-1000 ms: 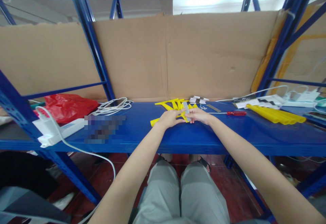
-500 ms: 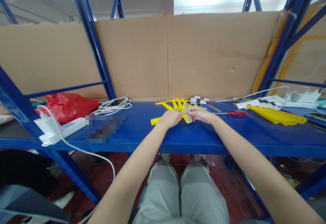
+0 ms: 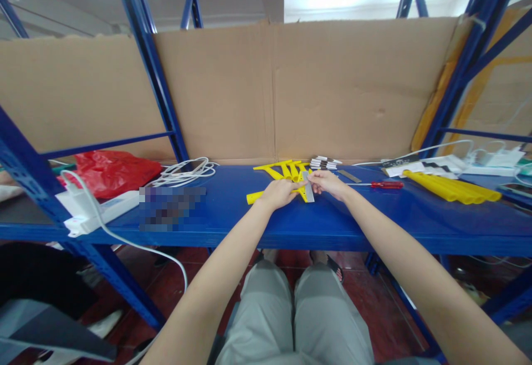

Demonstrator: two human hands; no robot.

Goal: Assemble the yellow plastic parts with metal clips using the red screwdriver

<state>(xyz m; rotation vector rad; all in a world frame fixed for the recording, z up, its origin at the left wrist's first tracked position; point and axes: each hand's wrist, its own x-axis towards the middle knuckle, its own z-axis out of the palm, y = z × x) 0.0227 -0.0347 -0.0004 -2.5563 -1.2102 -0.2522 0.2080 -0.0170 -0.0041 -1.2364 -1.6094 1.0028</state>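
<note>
Low over the blue bench, my left hand is closed around a yellow plastic scraper; its round handle end sticks out to the left and its wide head points right. My right hand pinches a flat grey metal blade, which lies across the scraper's head. Whether the blade is fixed to the head cannot be made out. Just behind my hands lie several more yellow scrapers. Right of my right hand is a screwdriver with a red handle.
Behind my right hand are a stack of small white-and-black pieces and a loose grey strip. Several yellow tubes lie at right. Leftward are coiled white cable, a power strip and a red plastic bag. Cardboard stands behind.
The metal blade has shifted slightly at the scraper's head, its near end now a little farther right. My right hand has moved slightly with it; my left hand stays nearly still.
</note>
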